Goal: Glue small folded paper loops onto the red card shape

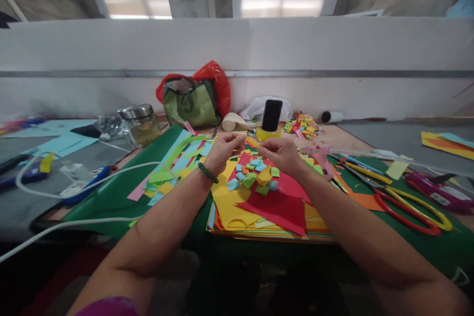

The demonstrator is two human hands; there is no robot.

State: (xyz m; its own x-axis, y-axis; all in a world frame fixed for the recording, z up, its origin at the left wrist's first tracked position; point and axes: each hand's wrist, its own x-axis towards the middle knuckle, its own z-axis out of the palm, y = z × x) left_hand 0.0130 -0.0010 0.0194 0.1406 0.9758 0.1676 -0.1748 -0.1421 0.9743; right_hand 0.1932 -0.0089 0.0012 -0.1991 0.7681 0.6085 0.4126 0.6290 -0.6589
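Observation:
My left hand, with a dark green beaded bracelet at its wrist, is closed in a pinch above the paper pile. Facing it, my right hand also pinches, its fingertips a short way from the left ones. What either holds is too small to make out. Below them lies a cluster of folded blue, green and yellow paper pieces on a red paper sheet. Under that is a stack of coloured sheets. A pink glue gun rests just right of my right hand.
Red-and-yellow-handled scissors lie on the green mat at right. A phone stands in a yellow tape roll. A glass jar is at left, and a white cable crosses the mat's left side.

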